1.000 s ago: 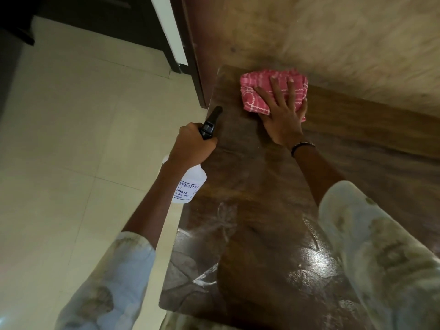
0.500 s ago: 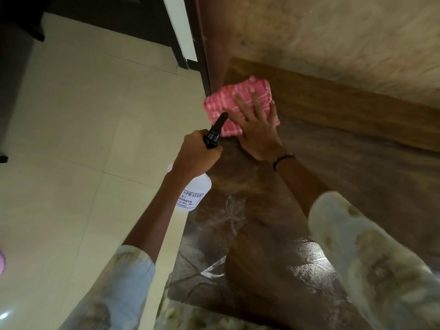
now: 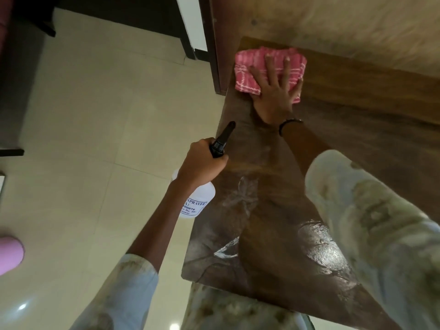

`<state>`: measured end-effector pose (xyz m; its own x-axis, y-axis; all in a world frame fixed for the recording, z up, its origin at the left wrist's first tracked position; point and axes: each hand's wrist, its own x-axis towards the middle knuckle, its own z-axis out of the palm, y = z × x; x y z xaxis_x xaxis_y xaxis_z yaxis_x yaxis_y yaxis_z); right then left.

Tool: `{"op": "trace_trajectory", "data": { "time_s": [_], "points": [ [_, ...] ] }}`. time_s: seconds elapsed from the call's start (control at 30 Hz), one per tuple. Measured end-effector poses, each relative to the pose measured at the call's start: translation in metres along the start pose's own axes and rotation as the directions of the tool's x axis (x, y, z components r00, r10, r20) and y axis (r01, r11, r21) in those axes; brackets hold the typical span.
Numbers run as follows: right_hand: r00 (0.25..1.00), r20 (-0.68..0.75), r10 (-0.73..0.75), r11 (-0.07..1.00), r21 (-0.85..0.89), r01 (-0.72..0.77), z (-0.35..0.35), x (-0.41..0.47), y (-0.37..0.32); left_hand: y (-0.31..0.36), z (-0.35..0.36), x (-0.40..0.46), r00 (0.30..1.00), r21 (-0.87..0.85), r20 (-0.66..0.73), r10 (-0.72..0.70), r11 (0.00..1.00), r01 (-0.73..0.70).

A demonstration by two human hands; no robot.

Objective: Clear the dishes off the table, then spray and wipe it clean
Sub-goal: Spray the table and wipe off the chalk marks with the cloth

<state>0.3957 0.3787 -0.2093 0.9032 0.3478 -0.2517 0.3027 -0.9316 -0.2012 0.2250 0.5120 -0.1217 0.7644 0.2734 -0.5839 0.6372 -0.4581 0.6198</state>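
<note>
A dark wooden table (image 3: 273, 234) fills the right half of the view, glossy with wet streaks near its front. At its far left corner lies a folded pink checked cloth (image 3: 250, 67). My right hand (image 3: 273, 91) presses flat on the cloth with straight, spread fingers. My left hand (image 3: 200, 163) grips the neck of a white spray bottle (image 3: 197, 201) with a black nozzle, held over the table's left edge, nozzle pointing toward the cloth.
A beige wall (image 3: 333, 25) runs along the table's far side. A dark door frame (image 3: 209, 44) stands just left of the far corner. Cream floor tiles (image 3: 95, 139) spread to the left. A pink object (image 3: 9, 253) shows at the left border.
My right hand slid the cloth left to the table's edge, then back right along the far side. My left hand kept hold of the spray bottle, barely shifting.
</note>
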Motion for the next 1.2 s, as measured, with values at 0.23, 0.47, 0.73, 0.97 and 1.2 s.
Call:
{"op": "trace_trajectory", "data": {
  "time_s": [0.23,0.47,0.73,0.97,1.2],
  "points": [
    [0.938,0.082,-0.336,0.933,-0.104,0.344,0.009,-0.078,0.039,-0.011,0.022,-0.032,0.995,0.034,0.099,-0.013,0.999,0.009],
    [0.999,0.014,-0.044,0.999,0.003,0.044,0.004,-0.102,0.069,-0.014,0.045,-0.056,0.98,0.055,0.2,0.007,0.998,-0.019],
    [0.999,0.042,-0.034,0.999,0.017,0.033,0.001,-0.102,0.064,-0.028,0.049,-0.07,0.99,0.06,0.14,-0.026,0.998,0.017],
    [0.995,0.052,0.083,0.992,0.092,-0.088,0.008,-0.106,0.022,-0.039,0.04,-0.067,0.996,0.08,0.052,-0.071,0.995,0.067],
    [0.964,0.103,-0.244,0.967,-0.049,0.25,0.033,-0.154,-0.042,-0.046,0.03,-0.076,0.997,0.037,0.066,-0.049,0.998,0.047]
  ]
}}
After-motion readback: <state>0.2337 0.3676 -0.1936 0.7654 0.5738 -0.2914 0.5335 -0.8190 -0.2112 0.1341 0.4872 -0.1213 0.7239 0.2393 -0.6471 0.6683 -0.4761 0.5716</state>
